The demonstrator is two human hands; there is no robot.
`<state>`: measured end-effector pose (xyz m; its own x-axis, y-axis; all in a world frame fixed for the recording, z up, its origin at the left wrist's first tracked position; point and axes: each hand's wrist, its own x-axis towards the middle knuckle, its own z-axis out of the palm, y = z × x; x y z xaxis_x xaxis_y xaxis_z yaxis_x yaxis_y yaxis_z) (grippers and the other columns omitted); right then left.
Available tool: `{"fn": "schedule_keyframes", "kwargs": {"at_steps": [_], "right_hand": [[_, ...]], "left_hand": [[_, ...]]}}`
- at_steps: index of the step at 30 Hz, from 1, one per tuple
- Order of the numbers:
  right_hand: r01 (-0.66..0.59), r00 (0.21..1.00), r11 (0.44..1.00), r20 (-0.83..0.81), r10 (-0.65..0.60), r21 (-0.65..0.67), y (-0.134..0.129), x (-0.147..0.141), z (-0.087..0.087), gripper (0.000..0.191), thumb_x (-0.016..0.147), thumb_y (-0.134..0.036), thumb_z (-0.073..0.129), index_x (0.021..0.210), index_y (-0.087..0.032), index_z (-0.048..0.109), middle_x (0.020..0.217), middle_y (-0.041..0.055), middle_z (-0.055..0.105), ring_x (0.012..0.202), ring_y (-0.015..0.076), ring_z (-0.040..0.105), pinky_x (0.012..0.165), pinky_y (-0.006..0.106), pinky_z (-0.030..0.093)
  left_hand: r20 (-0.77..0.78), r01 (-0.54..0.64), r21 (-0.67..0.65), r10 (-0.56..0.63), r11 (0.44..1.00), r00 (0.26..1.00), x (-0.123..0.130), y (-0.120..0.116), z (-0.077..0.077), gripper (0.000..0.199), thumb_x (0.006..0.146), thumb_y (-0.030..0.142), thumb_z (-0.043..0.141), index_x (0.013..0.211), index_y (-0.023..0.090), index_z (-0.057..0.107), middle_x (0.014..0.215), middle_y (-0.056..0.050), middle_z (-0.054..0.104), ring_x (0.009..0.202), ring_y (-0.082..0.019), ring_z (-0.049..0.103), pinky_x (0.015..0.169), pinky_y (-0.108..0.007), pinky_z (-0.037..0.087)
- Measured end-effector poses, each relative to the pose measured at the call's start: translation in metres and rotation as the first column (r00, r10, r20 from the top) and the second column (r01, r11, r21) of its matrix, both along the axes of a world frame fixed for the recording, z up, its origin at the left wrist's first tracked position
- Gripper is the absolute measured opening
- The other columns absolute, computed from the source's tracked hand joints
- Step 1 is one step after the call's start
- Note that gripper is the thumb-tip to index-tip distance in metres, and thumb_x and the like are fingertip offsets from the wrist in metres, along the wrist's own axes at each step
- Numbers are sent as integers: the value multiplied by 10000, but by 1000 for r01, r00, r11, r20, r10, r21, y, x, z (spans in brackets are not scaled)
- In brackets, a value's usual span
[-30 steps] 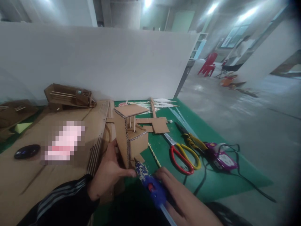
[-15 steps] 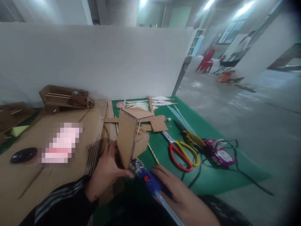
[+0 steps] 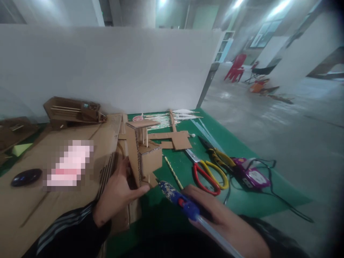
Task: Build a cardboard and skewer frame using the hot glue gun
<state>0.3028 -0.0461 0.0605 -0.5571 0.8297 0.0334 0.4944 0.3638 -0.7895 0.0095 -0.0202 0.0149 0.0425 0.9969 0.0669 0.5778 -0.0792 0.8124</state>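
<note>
My left hand (image 3: 118,188) grips the lower left side of a small cardboard model (image 3: 152,161), thumb at its bottom edge and fingers partly hidden behind it. The model stands upright, with a flat top panel, thin wooden sticks and a box-like part facing right. In my right hand (image 3: 220,218) is a blue hot glue gun (image 3: 173,195) with a clear glue stick (image 3: 217,236) in its back end. Its crusted nozzle points at the model's lower part, a small gap away. A twisted yellowish stick (image 3: 173,172) lies just beyond the gun.
Scissors (image 3: 208,175), pliers (image 3: 216,152) and a purple power strip (image 3: 249,173) with a cord lie on the green mat (image 3: 279,197). Cardboard pieces (image 3: 181,140) and several white-tipped sticks lie farther back. Left are cardboard sheets (image 3: 53,215), a dark mouse (image 3: 26,177) and another cardboard model (image 3: 75,111).
The cardboard model has shifted left and turned, showing its inner sticks. The glue gun has moved right and away from its lower edge. My left hand has moved slightly left with the model.
</note>
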Motion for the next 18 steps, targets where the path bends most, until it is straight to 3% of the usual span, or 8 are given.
{"fn": "schedule_keyframes", "kwargs": {"at_steps": [5,8,12,18], "right_hand": [[12,999,1000,48,-12,-12,12,5,-3,341,949,-467,519,1127,-217,667,987,73,701,874,230,678,783,306,572],[8,1000,985,2,-8,-175,23,3,-12,380,966,-518,492,1066,-203,680,865,47,668,740,187,649,651,265,549],[-56,993,904,-116,7,-424,41,-1,-26,528,964,-613,455,1050,-136,667,705,1,551,629,140,564,547,222,462],[-165,978,865,-192,82,-473,64,0,-35,525,960,-600,496,1049,-106,650,681,-20,514,621,119,524,548,210,410]], "left_hand": [[-91,-8,27,10,1000,996,2,2,2,747,834,494,684,1457,286,329,1370,-84,580,1242,-325,586,1042,-506,460],[-24,36,-2,-36,999,999,1,1,0,881,790,498,740,1494,288,255,1379,-96,566,1231,-323,586,1028,-499,478],[59,61,-32,-59,998,997,-1,-1,-5,1034,708,505,818,1516,282,212,1430,-115,522,1283,-337,545,1076,-522,440],[113,78,-14,-76,997,991,-1,0,-4,1044,668,497,853,1502,269,268,1457,-129,508,1325,-358,505,1109,-534,405]]}}
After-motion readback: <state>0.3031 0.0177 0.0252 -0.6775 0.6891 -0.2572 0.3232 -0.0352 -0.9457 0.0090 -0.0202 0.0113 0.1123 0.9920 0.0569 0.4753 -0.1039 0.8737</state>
